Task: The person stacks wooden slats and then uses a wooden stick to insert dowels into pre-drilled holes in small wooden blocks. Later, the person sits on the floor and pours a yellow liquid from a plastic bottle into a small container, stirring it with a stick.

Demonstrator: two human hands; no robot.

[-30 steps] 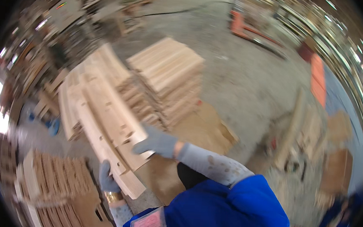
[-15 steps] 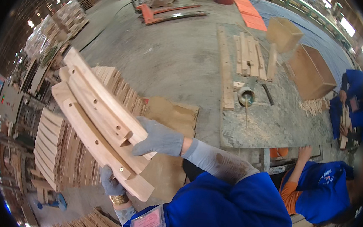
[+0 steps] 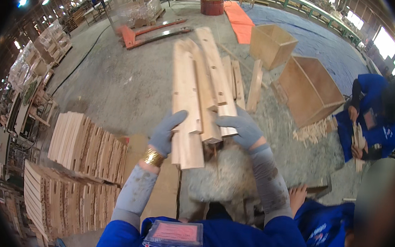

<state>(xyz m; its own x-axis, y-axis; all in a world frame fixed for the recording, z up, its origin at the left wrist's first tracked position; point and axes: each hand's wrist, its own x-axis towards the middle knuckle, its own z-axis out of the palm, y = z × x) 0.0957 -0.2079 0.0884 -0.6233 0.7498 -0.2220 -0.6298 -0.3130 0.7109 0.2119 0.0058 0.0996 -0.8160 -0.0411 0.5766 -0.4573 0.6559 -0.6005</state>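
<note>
Between my two gloved hands is a bundle of several pale wooden slats (image 3: 187,139) with drilled holes, held up over the near part of the worktable. My left hand (image 3: 168,131), in a grey glove, grips the bundle's left side near its lower end. Opposite it, my right hand (image 3: 241,127) has its fingers wrapped on the right side. The slats point away from me and slant slightly left; their far ends are smeared by motion. Behind them, more wooden slats (image 3: 254,87) lie on the worktable (image 3: 277,143), partly hidden by the bundle.
Stacks of wooden slats (image 3: 73,197) stand at the left. Two open wooden boxes (image 3: 309,90) are beyond the table's right side, beside a heap of small dowels (image 3: 311,134). Co-workers in blue (image 3: 379,114) sit at the right. A red pallet jack (image 3: 129,37) stands far left.
Both hands have swung the slats from the stacks at the left to above the worktable, turning them to point away from me. The view has shifted right with them.
</note>
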